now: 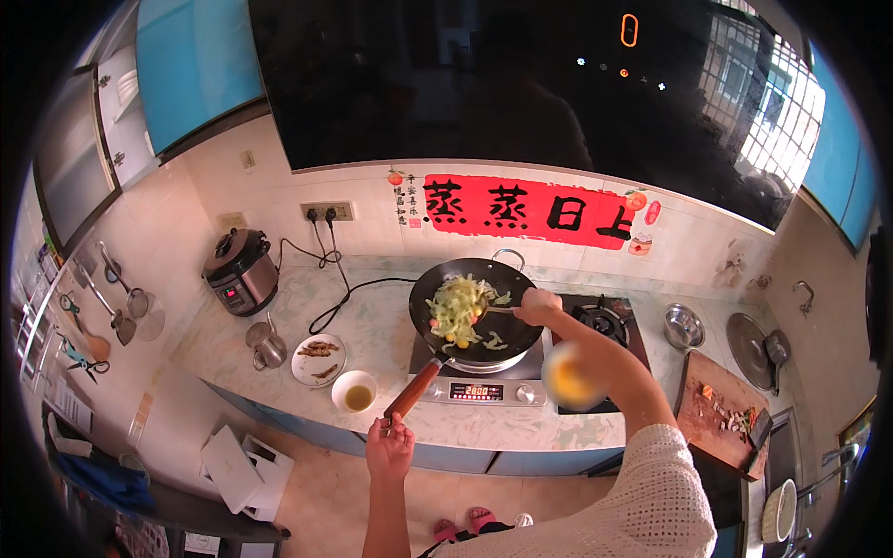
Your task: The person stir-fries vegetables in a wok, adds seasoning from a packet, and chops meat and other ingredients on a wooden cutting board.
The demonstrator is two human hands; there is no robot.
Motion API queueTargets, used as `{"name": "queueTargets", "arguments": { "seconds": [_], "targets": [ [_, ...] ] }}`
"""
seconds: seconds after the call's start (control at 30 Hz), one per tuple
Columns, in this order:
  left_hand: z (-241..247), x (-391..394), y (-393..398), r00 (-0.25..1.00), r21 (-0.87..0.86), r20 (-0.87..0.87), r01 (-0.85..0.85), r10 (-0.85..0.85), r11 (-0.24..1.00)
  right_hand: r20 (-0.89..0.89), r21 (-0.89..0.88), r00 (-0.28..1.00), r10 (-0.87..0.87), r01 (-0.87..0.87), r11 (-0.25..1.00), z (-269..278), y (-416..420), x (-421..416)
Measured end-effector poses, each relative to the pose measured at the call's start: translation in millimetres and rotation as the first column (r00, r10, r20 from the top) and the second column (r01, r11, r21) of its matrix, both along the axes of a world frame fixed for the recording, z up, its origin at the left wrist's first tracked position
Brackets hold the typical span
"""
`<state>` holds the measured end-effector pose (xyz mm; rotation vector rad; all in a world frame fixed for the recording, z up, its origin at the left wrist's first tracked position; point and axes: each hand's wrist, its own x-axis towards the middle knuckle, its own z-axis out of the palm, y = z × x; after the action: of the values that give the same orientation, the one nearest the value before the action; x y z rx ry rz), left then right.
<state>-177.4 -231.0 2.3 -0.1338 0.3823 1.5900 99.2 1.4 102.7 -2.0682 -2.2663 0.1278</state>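
A dark wok (513, 279) sits on an induction cooker (429, 390), holding shredded pale-green vegetable (457, 300) with a few yellow and pinkish pieces. My right hand (538, 307) grips the handle of a metal cooking ladle (499, 310) over the wok's right rim; its head is among the vegetable. My left hand (391, 446) is at the near end of the wok's wooden handle (416, 389), fingers curled around its tip. Left of that handle stands a white bowl (342, 394) of brownish-yellow liquid. Beneath my right forearm is a blurred container of yellow food (573, 376), partly hidden.
A white plate (300, 366) with brown food, a metal pitcher (267, 342) and an electric pressure cooker (241, 272) stand left. Right are a gas burner (601, 317), a metal bowl (684, 326) and a cutting board (698, 390) with chopped food and a cleaver (760, 436). A black cord (342, 303) crosses the counter.
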Motion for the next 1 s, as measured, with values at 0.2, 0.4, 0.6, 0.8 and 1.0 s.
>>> {"name": "queueTargets", "arguments": {
  "seconds": [0.2, 0.4, 0.6, 0.8, 1.0],
  "targets": [
    [2.6, 4.4, 1.1, 1.000, 0.010, 0.005, 0.025, -0.025, 1.000, 0.206, -0.003, 0.972, -0.110, 0.113, 0.994, 33.1, 24.4, 50.6],
    [-0.9, 1.5, -3.7, 1.000, 0.001, -0.005, -0.003, 0.003, 1.000, -0.096, -0.795, 0.962, -0.256, 0.081, 0.601, 47.9, 27.4, 84.1],
    [1.8, 4.7, 2.4, 1.000, -0.006, -0.023, 0.004, -0.004, 1.000, -0.648, -0.611, 0.619, -0.443, -0.075, 0.788, -40.8, 4.0, 43.7],
    [-3.9, -2.6, -0.5, 1.000, 0.003, -0.008, -0.017, 0.017, 1.000, -0.155, -0.042, 0.987, -0.033, 0.027, 0.999, -2.8, -5.5, -11.8],
    [-4.6, -1.1, 0.6, 1.000, 0.025, -0.004, -0.007, 0.007, 1.000, 0.077, 0.115, 0.986, 0.149, -0.157, 0.981, 49.5, -47.5, -40.2]
  ]
}}
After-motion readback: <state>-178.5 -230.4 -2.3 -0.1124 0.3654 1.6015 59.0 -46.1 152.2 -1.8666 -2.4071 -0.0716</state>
